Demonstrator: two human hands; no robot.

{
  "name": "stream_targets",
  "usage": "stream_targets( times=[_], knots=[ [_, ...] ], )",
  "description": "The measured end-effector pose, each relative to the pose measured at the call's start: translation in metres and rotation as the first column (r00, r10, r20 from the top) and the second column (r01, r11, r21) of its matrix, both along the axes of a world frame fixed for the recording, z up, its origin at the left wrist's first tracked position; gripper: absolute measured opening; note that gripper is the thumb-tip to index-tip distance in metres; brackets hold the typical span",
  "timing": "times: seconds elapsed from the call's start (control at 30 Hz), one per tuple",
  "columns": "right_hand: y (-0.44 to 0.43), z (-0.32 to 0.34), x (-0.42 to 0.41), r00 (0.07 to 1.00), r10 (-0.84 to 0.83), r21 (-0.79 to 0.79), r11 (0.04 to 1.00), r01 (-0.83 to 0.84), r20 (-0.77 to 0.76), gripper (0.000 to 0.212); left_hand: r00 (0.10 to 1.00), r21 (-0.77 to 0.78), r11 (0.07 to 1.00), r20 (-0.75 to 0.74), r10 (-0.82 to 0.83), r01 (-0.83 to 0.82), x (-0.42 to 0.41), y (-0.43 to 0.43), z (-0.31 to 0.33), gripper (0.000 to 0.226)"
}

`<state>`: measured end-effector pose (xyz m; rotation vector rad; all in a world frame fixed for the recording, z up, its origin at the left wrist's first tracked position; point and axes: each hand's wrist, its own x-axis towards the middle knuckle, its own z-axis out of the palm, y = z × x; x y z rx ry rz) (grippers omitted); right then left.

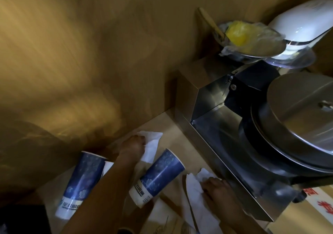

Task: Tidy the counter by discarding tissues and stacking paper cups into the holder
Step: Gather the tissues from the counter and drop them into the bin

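Steel machine [212,118], lidded pot [295,118]

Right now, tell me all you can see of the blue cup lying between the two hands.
The blue paper cup lies on its side on the pale counter, white rim pointing up and right, its white printed base band towards the camera. Cloud-like patterns cover its body. The left forearm crosses beside it; a tissue sits just above. Neither hand grips it.

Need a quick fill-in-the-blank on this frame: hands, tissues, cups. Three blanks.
1. Each hand grips a white ____.
2. The number of blue paper cups on the counter is ____.
3. Both cups are lying on their ____, not upright.

Missing words: tissue; two; sides
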<state>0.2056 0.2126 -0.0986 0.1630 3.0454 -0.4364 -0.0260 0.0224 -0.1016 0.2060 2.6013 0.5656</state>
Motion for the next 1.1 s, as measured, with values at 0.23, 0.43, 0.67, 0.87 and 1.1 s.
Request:
stream_targets(
  times=[0.23,0.43,0.67,0.87,1.1],
  knots=[
    [0.0,0.019,-0.023,0.996,-0.083,-0.125,0.989,0.08,-0.022,0.014,0.977,0.0,1.0,-0.211,-0.029,0.029,0.004,-0.013,0.039,0.025],
    [-0.008,0.06,-0.046,0.972,-0.145,-0.207,0.973,0.106,-0.184,0.012,0.97,0.186,0.98,-0.22,0.104,-0.063,0.026,-0.036,0.088,0.021],
    [-0.021,0.114,-0.044,0.934,-0.091,-0.217,0.976,0.014,-0.346,0.009,0.939,0.421,0.905,-0.281,0.199,-0.066,0.087,-0.052,0.153,0.012],
    [-0.037,0.136,-0.019,0.926,-0.041,-0.264,0.962,-0.064,-0.375,0.009,0.907,0.491,0.868,-0.324,0.268,-0.081,0.148,-0.07,0.177,0.006],
    [-0.053,0.148,0.016,0.899,0.05,-0.314,0.927,-0.203,-0.435,0.005,0.85,0.546,0.82,-0.338,0.404,-0.173,0.221,-0.09,0.186,0.019]
  ],
)
